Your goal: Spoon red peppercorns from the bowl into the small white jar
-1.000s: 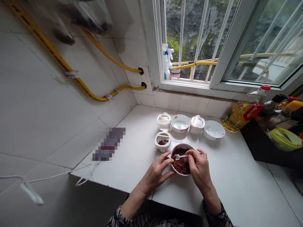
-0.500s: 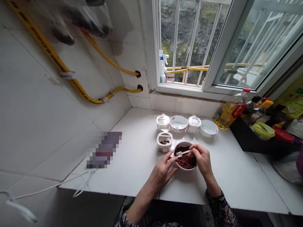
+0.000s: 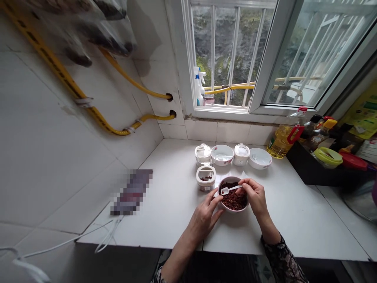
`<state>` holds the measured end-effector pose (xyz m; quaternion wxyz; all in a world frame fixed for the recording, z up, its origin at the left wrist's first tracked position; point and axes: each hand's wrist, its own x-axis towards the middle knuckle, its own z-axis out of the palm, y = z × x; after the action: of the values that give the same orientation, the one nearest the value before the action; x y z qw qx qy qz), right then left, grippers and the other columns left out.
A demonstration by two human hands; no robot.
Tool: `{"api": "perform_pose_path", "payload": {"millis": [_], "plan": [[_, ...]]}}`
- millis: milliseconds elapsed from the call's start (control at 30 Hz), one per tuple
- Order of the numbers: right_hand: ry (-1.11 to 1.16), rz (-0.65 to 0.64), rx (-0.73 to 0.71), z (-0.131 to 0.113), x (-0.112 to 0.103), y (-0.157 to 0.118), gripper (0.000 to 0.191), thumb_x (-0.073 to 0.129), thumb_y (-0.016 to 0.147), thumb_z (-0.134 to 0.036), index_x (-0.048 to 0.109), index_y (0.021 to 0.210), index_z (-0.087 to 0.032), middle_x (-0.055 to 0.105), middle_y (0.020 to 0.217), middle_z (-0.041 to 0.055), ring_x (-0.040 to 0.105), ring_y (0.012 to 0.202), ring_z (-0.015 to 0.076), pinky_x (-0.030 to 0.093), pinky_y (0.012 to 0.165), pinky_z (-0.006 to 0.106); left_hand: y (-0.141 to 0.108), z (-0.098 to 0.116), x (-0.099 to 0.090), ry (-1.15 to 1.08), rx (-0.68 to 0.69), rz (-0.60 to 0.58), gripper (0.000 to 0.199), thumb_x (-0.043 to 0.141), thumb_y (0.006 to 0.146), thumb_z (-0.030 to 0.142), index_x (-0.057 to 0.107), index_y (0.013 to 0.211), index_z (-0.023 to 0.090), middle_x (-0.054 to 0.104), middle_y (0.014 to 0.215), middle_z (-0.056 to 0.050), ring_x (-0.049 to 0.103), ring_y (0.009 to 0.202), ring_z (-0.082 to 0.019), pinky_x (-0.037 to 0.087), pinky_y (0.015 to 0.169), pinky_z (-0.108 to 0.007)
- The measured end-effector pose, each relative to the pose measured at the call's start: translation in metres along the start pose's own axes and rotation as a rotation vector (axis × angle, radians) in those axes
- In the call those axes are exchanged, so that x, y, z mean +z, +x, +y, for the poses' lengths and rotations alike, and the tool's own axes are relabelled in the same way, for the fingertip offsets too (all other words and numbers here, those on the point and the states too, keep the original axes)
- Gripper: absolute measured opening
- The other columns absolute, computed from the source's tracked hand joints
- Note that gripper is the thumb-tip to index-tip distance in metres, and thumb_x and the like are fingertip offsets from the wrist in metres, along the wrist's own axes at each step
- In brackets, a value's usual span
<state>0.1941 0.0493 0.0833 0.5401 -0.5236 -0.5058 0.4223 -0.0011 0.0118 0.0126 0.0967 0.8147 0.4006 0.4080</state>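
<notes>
A white bowl with a pink rim stands on the white counter, heaped with dark red crushed spice. My right hand pinches a small white spoon, whose bowl rests above the spice. My left hand steadies the bowl's left side with its fingertips. Just beyond it stands a square white-rimmed jar with some dark red bits inside. In a row behind are a glass jar, a white bowl, a lidded white jar and another white bowl.
A bottle of yellow oil and a black box of bottles stand at the right. A pixelated object and a white cable lie left. Yellow hoses run along the tiled wall; a barred window is behind.
The view has shifted, so the bowl and counter sit further right and lower in the picture. My hands stay on the bowl and spoon, with the spoon still above the spice.
</notes>
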Motion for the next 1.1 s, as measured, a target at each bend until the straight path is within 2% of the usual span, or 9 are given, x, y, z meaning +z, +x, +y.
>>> {"api": "perform_pose_path", "payload": {"millis": [233, 400, 500, 567, 667, 767, 900, 1000, 1100], "plan": [[0.093, 0.0, 0.047, -0.003, -0.004, 0.005, 0.022, 0.063, 0.071, -0.041, 0.066, 0.075, -0.019, 0.068, 0.053, 0.0022, 0.065, 0.057, 0.0201, 0.052, 0.064, 0.032, -0.002, -0.001, 0.001, -0.013, 0.0, 0.0, 0.035, 0.053, 0.094, 0.015, 0.048, 0.129, 0.021, 0.05, 0.141, -0.018, 0.063, 0.12, -0.027, 0.062, 0.087, -0.038], [0.092, -0.014, -0.051, -0.022, 0.006, 0.008, 0.023, 0.061, 0.078, -0.042, 0.063, 0.084, -0.02, 0.072, 0.065, 0.0039, 0.069, 0.067, 0.0218, 0.053, 0.07, 0.034, -0.001, 0.0, -0.001, -0.014, -0.014, -0.016, 0.036, 0.052, 0.095, 0.016, 0.048, 0.13, 0.022, 0.05, 0.142, -0.017, 0.062, 0.122, -0.027, 0.061, 0.089, -0.039], [-0.048, -0.06, -0.218, -0.032, 0.021, 0.009, 0.02, 0.052, 0.09, -0.038, 0.061, 0.092, -0.02, 0.075, 0.077, 0.006, 0.071, 0.077, 0.022, 0.053, 0.075, 0.035, -0.001, 0.0, 0.0, -0.011, -0.008, -0.012, 0.038, 0.053, 0.094, 0.015, 0.047, 0.131, 0.023, 0.05, 0.142, -0.017, 0.062, 0.121, -0.026, 0.06, 0.091, -0.039], [-0.254, -0.115, -0.414, -0.034, 0.031, 0.01, 0.018, 0.046, 0.094, -0.029, 0.061, 0.096, -0.021, 0.075, 0.084, 0.0068, 0.07, 0.081, 0.0216, 0.051, 0.082, 0.037, -0.001, 0.0, 0.002, -0.012, 0.004, 0.002, 0.039, 0.053, 0.094, 0.014, 0.047, 0.132, 0.022, 0.05, 0.143, -0.018, 0.062, 0.122, -0.027, 0.06, 0.09, -0.039], [-0.565, -0.233, -0.77, -0.031, 0.041, 0.013, 0.022, 0.042, 0.093, -0.013, 0.062, 0.095, -0.021, 0.075, 0.083, 0.0053, 0.067, 0.077, 0.02, 0.044, 0.096, 0.043, -0.002, -0.001, 0.004, -0.003, 0.014, 0.024, 0.038, 0.053, 0.093, 0.014, 0.048, 0.131, 0.02, 0.05, 0.143, -0.02, 0.061, 0.123, -0.028, 0.06, 0.09, -0.038], [-0.644, -0.218, -0.945, -0.031, 0.038, 0.016, 0.025, 0.042, 0.091, -0.006, 0.061, 0.096, -0.021, 0.074, 0.08, 0.0025, 0.065, 0.071, 0.0182, 0.041, 0.098, 0.043, -0.002, 0.001, 0.003, 0.011, 0.002, 0.011, 0.04, 0.054, 0.093, 0.014, 0.047, 0.132, 0.02, 0.049, 0.144, -0.019, 0.061, 0.124, -0.028, 0.059, 0.093, -0.039], [-0.623, -0.087, -0.957, -0.038, 0.012, 0.02, 0.019, 0.047, 0.091, -0.009, 0.06, 0.092, -0.022, 0.071, 0.071, -0.0005, 0.062, 0.063, 0.0177, 0.045, 0.09, 0.041, -0.001, 0.005, -0.002, 0.008, -0.015, -0.022, 0.042, 0.054, 0.092, 0.011, 0.046, 0.132, 0.02, 0.049, 0.145, -0.019, 0.057, 0.129, -0.028, 0.056, 0.098, -0.04], [-0.682, -0.068, -0.918, -0.035, -0.008, 0.021, 0.019, 0.046, 0.089, -0.011, 0.06, 0.084, -0.023, 0.067, 0.065, -0.001, 0.06, 0.062, 0.0189, 0.048, 0.081, 0.038, -0.002, 0.006, -0.003, 0.007, -0.023, -0.025, 0.042, 0.053, 0.092, 0.011, 0.046, 0.133, 0.021, 0.049, 0.146, -0.019, 0.057, 0.128, -0.028, 0.058, 0.095, -0.038], [-0.74, -0.084, -0.823, -0.024, -0.013, 0.022, 0.019, 0.046, 0.088, -0.012, 0.06, 0.082, -0.023, 0.068, 0.065, -0.0005, 0.061, 0.064, 0.0194, 0.047, 0.081, 0.039, -0.002, 0.006, -0.001, 0.021, -0.017, -0.016, 0.04, 0.052, 0.094, 0.014, 0.046, 0.132, 0.02, 0.049, 0.144, -0.02, 0.062, 0.123, -0.027, 0.059, 0.091, -0.036]]}}
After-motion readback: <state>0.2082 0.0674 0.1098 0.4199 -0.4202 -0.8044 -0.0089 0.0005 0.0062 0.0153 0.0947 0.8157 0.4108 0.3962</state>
